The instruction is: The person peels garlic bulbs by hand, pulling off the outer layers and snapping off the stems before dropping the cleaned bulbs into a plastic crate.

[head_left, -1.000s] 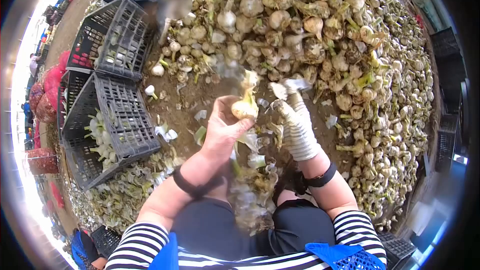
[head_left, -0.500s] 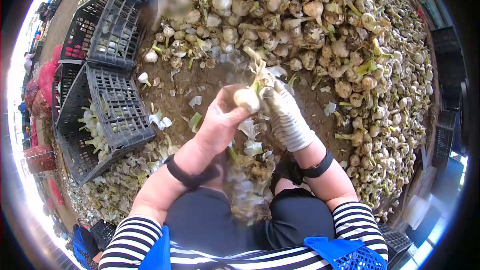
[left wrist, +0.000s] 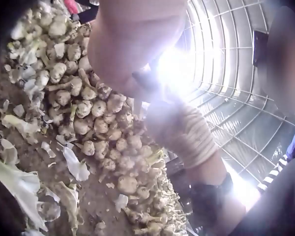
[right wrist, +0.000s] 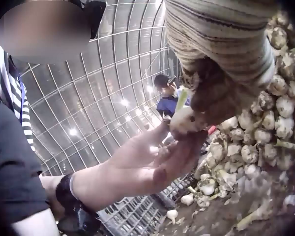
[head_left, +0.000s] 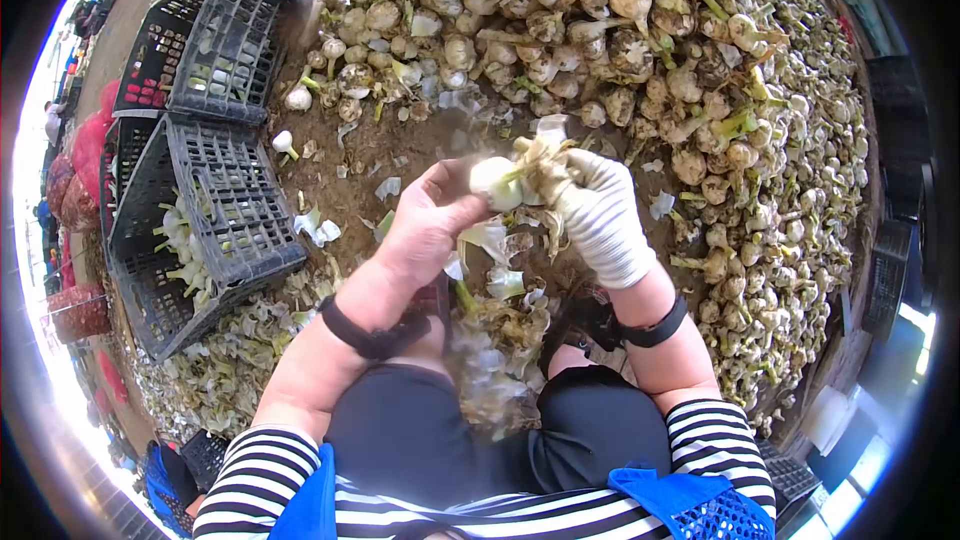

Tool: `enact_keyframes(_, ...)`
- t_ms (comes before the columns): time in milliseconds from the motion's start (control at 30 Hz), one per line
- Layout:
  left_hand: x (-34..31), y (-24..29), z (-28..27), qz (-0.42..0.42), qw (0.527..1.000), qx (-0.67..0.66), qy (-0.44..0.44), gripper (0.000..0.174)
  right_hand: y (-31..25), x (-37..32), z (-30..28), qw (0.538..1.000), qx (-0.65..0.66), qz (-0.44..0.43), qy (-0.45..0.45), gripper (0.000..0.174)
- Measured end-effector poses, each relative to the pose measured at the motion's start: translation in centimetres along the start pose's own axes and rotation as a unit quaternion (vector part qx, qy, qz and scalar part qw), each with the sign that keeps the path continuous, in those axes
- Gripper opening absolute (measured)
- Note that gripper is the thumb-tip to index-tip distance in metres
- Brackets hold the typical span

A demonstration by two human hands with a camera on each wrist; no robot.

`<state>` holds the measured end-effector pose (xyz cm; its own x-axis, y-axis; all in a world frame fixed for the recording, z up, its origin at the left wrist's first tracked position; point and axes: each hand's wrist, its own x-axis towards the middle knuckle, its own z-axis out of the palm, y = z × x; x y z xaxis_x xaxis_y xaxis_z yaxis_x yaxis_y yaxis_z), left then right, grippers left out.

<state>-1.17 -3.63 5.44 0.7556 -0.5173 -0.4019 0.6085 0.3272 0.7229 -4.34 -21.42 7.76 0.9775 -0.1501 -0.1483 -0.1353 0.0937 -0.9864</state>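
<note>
In the head view my bare left hand (head_left: 425,220) holds a white garlic bulb (head_left: 492,180) between thumb and fingers, in front of my knees. My right hand (head_left: 605,215), in a striped knit glove, pinches the dry outer skin (head_left: 543,160) at the stem side of the bulb. The right wrist view shows the bulb (right wrist: 187,120) from below, with a green stem stub and the glove's dark, dirty fingers over it. In the left wrist view glare hides the place where the hands meet.
A large heap of unpeeled garlic (head_left: 640,50) spreads ahead and to the right. Two black plastic crates (head_left: 235,200) lean at the left, the nearer holding cleaned bulbs (head_left: 190,260). Peeled skins (head_left: 505,285) litter the soil between my legs. Another person (right wrist: 169,93) appears beyond.
My right hand has come in from apart on the right to the bulb and taken hold of its skin. The bulb has turned and now shows a whiter surface.
</note>
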Motion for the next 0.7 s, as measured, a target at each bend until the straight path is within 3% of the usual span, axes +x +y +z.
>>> enact_keyframes(33,0.0,0.3,0.3,-0.002,1.000,-0.001,-0.001,0.047,-0.7,-0.5,-0.6,0.989,0.117,0.088,-0.005,0.019)
enact_keyframes(100,-0.1,1.0,1.2,-0.025,0.999,-0.045,-0.016,0.052,0.3,-0.4,-1.1,0.991,0.081,0.103,-0.024,0.013)
enact_keyframes(133,0.2,-0.3,0.6,0.035,0.999,0.013,-0.035,0.055,1.0,-0.5,-0.4,0.998,-0.050,-0.019,-0.011,0.010)
enact_keyframes(167,0.1,-0.6,0.6,0.036,0.997,0.062,-0.030,0.058,1.5,-0.7,0.4,0.974,-0.179,-0.139,0.003,0.008)
enact_keyframes(200,0.1,-0.7,0.3,0.017,0.998,0.046,-0.039,0.058,0.8,-0.7,0.3,0.904,-0.342,-0.255,0.027,0.014)
enact_keyframes(300,-0.6,-0.8,0.2,-0.014,0.996,-0.019,-0.081,0.058,3.4,2.2,-1.9,0.788,-0.554,-0.249,0.101,0.007)
enact_keyframes(367,-0.8,-0.4,0.1,-0.026,0.992,-0.067,-0.105,0.060,3.9,2.6,-3.1,0.792,-0.593,-0.128,0.074,0.016)
enact_keyframes(433,-0.7,0.6,0.1,-0.024,0.980,-0.142,-0.136,0.057,3.4,2.0,-2.9,0.771,-0.573,-0.256,0.111,0.024)
enact_keyframes(467,-0.4,0.7,0.1,-0.008,0.982,-0.163,-0.099,0.053,2.7,1.7,-2.8,0.771,-0.572,-0.258,0.111,0.024)
enact_keyframes(533,-0.1,1.0,-0.6,-0.026,0.975,-0.205,-0.080,0.050,0.7,1.1,-2.1,0.664,-0.656,-0.330,0.143,0.024)
enact_keyframes(567,-0.2,0.7,-1.0,-0.029,0.970,-0.224,-0.086,0.050,0.5,0.5,-1.7,0.665,-0.656,-0.327,0.141,0.024)
enact_keyframes(600,-0.4,0.5,-0.7,-0.031,0.970,-0.226,-0.084,0.050,0.3,-0.1,-1.2,0.900,-0.384,-0.193,0.073,0.023)
enact_keyframes(633,-0.5,0.4,-0.2,-0.008,0.986,-0.153,-0.068,0.050,-0.1,-0.5,-0.7,0.998,-0.054,-0.032,-0.002,0.021)
enact_keyframes(667,-0.5,0.4,0.4,0.016,0.995,-0.079,-0.052,0.051,-0.7,-0.8,0.0,0.997,0.029,0.042,-0.049,0.019)
enact_keyframes(700,-0.4,0.4,0.8,0.016,0.995,-0.079,-0.053,0.051,-0.7,-0.9,0.4,0.995,-0.023,0.047,-0.088,0.017)
